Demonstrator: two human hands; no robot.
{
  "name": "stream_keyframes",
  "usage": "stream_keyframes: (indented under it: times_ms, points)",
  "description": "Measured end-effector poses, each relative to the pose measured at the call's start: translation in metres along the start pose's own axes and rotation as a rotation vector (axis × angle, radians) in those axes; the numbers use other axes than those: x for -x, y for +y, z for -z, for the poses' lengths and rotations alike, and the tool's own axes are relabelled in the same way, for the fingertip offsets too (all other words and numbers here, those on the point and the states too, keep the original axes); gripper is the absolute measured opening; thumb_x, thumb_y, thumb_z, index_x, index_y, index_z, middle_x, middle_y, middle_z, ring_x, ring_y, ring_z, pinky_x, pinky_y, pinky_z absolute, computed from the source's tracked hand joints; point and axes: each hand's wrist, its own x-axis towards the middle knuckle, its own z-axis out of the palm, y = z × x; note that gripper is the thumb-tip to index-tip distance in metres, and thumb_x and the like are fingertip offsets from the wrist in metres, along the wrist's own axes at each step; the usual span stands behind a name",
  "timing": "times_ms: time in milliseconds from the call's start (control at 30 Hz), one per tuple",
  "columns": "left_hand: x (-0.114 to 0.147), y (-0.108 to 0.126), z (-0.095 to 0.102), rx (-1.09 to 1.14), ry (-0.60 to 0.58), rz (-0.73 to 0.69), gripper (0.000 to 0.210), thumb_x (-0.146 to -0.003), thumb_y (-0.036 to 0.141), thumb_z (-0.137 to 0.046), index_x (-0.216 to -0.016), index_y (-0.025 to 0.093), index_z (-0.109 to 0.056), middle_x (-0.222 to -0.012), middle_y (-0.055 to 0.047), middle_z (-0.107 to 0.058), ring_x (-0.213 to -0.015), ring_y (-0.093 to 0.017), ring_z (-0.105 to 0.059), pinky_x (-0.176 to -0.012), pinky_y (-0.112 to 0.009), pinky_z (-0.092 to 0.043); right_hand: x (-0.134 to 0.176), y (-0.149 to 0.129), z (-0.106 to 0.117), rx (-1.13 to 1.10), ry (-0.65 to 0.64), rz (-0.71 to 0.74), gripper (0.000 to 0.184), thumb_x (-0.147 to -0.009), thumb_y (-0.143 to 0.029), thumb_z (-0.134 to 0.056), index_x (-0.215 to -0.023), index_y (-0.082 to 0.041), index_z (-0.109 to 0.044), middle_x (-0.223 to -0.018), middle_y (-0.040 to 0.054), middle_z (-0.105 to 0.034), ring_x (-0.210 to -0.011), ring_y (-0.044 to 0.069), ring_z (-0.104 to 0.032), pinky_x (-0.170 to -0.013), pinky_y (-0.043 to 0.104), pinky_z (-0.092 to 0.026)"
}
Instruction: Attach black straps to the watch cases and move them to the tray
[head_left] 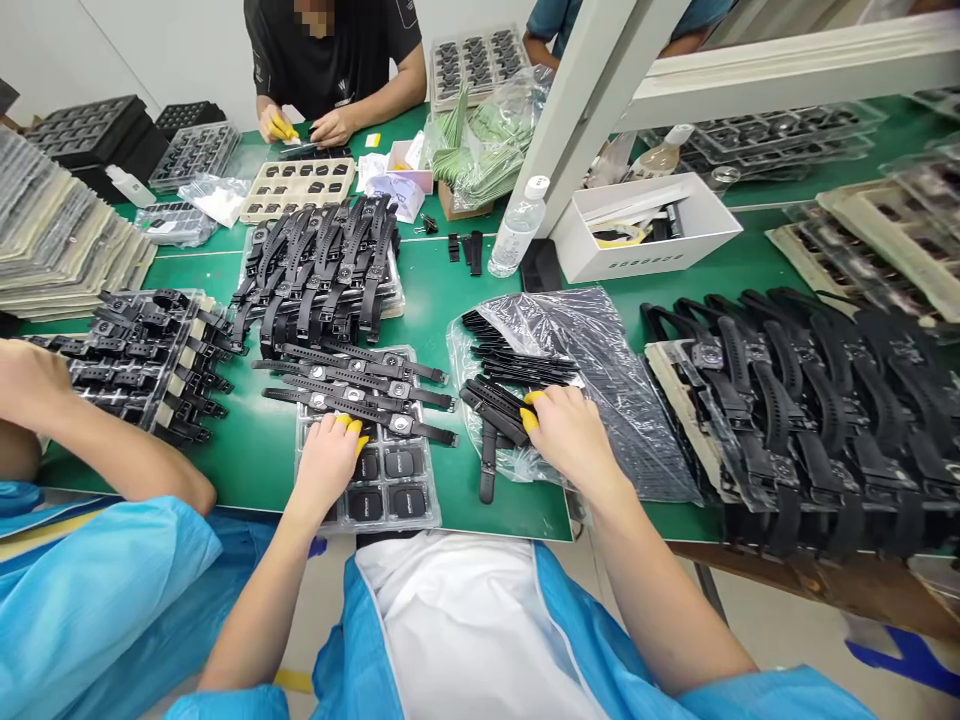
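My left hand (330,462), with yellow finger covers, is closed over the left part of a clear plastic tray (435,500). Whatever its fingertips hold is hidden. Square black watch bodies (405,462) sit in the tray's pockets beside it. Across the tray's far half lie several watches with black straps (360,390). My right hand (571,432), also in yellow finger covers, pinches at a small pile of black watch straps (499,412). One strap (487,465) hangs down from that pile toward the table edge. A clear plastic bag (600,350) full of straps lies under and beside this hand.
Strapped watches are heaped on trays at the far left (322,265) and right (795,400). A water bottle (517,230) and a white box (649,230) stand by a pillar (585,110). Co-workers sit left, where an arm (127,440) reaches in, and opposite (337,60).
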Motion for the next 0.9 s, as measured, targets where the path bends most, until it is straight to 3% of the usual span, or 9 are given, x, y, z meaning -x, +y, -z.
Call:
stream_keyframes:
  times_ms: [133,267,400,500,600,733,833,900]
  points:
    - [0.008,-0.005,0.008,0.242,0.053,0.038,0.017,-0.095,0.016,-0.056,-0.106,0.018,-0.069,-0.100,-0.014,-0.071,-0.102,-0.034,-0.062,-0.084,-0.045,-0.052,-0.002,0.009,-0.006,-0.181,0.088,-0.016,0.027,-0.094,-0.015,-0.046,-0.106,-0.011,-0.069,-0.106,0.0212,-0.070,-0.103,0.037,-0.062,-0.084,0.047,-0.049]
    - [0.025,-0.003,0.017,0.701,0.062,0.228,0.021,-0.100,0.030,-0.054,-0.117,0.020,-0.062,-0.104,-0.010,-0.071,-0.092,-0.025,-0.068,-0.081,-0.039,-0.055,0.009,0.005,-0.003,-0.773,0.205,-0.140,0.029,-0.098,-0.039,-0.056,-0.116,-0.018,-0.066,-0.100,0.0126,-0.074,-0.088,0.028,-0.069,-0.080,0.042,-0.055]
    - [0.036,0.018,0.022,1.181,0.051,0.383,0.022,-0.101,0.036,-0.057,-0.117,0.022,-0.055,-0.104,-0.008,-0.073,-0.089,-0.021,-0.071,-0.083,-0.035,-0.055,0.024,-0.015,0.019,-1.233,0.221,-0.117,0.033,-0.087,-0.053,-0.075,-0.101,-0.024,-0.069,-0.094,0.0053,-0.072,-0.082,0.023,-0.068,-0.075,0.036,-0.057]
    - [0.037,0.043,0.021,1.467,0.116,0.416,0.020,-0.102,0.037,-0.058,-0.113,0.022,-0.049,-0.107,-0.008,-0.073,-0.077,-0.015,-0.068,-0.067,-0.027,-0.052,0.031,-0.036,0.036,-1.451,0.199,-0.061,0.035,-0.083,-0.057,-0.079,-0.088,-0.024,-0.069,-0.085,0.0029,-0.067,-0.078,0.021,-0.065,-0.071,0.033,-0.055]
    - [0.032,0.068,0.016,1.597,0.136,0.355,0.018,-0.104,0.035,-0.055,-0.114,0.023,-0.047,-0.109,-0.007,-0.072,-0.072,-0.012,-0.063,-0.058,-0.023,-0.048,0.039,-0.067,0.043,-1.661,-0.042,-0.001,0.038,-0.089,-0.059,-0.073,-0.088,-0.022,-0.066,-0.079,0.0026,-0.066,-0.071,0.019,-0.063,-0.066,0.032,-0.054]
    - [0.025,0.084,0.012,1.451,0.092,0.170,0.025,-0.104,0.024,-0.050,-0.129,0.024,-0.051,-0.122,-0.010,-0.069,-0.097,-0.018,-0.068,-0.086,-0.034,-0.058,0.055,-0.113,0.034,-1.839,-0.595,-0.010,0.043,-0.092,-0.064,-0.066,-0.091,-0.022,-0.057,-0.064,-0.0032,-0.060,-0.048,0.012,-0.051,-0.049,0.027,-0.042]
    - [0.024,0.083,0.012,1.259,0.072,-0.013,0.043,-0.097,0.010,-0.047,-0.137,0.023,-0.055,-0.133,-0.012,-0.066,-0.123,-0.025,-0.064,-0.106,-0.044,-0.053,0.062,-0.131,0.025,-1.878,-0.729,-0.019,0.046,-0.090,-0.067,-0.066,-0.090,-0.023,-0.054,-0.062,-0.0051,-0.057,-0.046,0.010,-0.045,-0.046,0.024,-0.036]
    - [0.025,0.081,0.012,1.179,0.084,-0.092,0.051,-0.093,0.005,-0.044,-0.139,0.023,-0.056,-0.135,-0.012,-0.065,-0.128,-0.026,-0.062,-0.110,-0.046,-0.051,0.064,-0.133,0.021,-1.880,-0.762,-0.017,0.047,-0.089,-0.068,-0.067,-0.090,-0.022,-0.055,-0.062,-0.0055,-0.057,-0.045,0.010,-0.044,-0.044,0.024,-0.034]
